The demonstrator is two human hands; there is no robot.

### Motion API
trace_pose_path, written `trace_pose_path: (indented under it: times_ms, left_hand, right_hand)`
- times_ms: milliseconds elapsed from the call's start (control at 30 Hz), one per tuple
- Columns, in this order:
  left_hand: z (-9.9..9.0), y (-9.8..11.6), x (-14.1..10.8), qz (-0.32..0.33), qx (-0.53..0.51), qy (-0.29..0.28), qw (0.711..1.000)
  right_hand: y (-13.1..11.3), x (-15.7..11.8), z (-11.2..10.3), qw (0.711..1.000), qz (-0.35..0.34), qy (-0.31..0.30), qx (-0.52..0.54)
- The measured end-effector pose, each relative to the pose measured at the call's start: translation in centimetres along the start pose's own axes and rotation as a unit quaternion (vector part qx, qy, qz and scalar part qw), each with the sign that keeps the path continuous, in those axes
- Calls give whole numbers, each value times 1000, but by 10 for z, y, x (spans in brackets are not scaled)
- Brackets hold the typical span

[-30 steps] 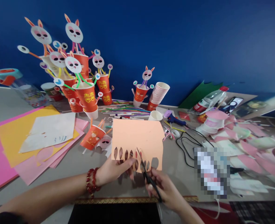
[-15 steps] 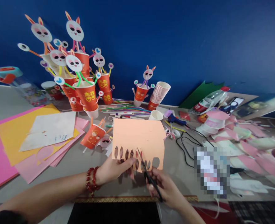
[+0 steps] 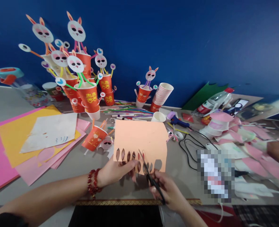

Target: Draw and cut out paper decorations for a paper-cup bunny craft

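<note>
My left hand [image 3: 119, 171] pinches the lower edge of a peach paper sheet [image 3: 140, 134], thumb on top, and a red bead bracelet sits at the wrist. Several leaf-shaped holes run along the sheet's lower part. A pair of black-handled scissors [image 3: 149, 176] is gripped in my right hand [image 3: 164, 189]. Their blades lie at the sheet beside two small drawn red ovals [image 3: 140, 155]. Under the sheet, part of a white paper rabbit face [image 3: 106, 142] shows, next to a tipped red paper cup [image 3: 95, 138].
Rabbit-topped red cups [image 3: 88, 96] stand at the back left; a cup stack [image 3: 162, 93] is further right. Coloured paper sheets [image 3: 9, 148] lie left. On the right are a glue gun [image 3: 178, 121], its black cable, a bottle [image 3: 215, 101], pink-and-white cups and another person's hand [image 3: 278, 154].
At the right edge, the other person's hand has moved further into view, with a pink piece beside it. My hands, the sheet and the scissors look nearly unchanged.
</note>
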State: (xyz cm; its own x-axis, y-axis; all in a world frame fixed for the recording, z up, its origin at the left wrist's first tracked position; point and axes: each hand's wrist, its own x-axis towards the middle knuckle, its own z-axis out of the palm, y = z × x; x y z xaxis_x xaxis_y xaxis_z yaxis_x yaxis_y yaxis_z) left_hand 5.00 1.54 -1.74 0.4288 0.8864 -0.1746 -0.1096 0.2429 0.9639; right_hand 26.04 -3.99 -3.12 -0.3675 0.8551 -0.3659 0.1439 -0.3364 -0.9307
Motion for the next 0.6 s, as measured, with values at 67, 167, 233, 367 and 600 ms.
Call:
trace_pose_path:
  times_ms: [67,167,233,367,600]
  left_hand:
    - [-1,3,0,6,65,-53,996]
    - [-1,6,0,18,99,-70,992]
    - [-1,6,1,22,95,-69,993]
    - [0,4,1,28,85,-67,994]
    - [1,8,0,29,144,-57,987]
  right_hand:
    - [2,0,-1,1000,-8,2,-2]
    - [6,1,-1,1000,-4,8,2]
    - [7,2,-1,1000,0,8,9]
    - [7,1,0,1000,-9,7,22]
    - [11,1,0,1000,-21,18,3]
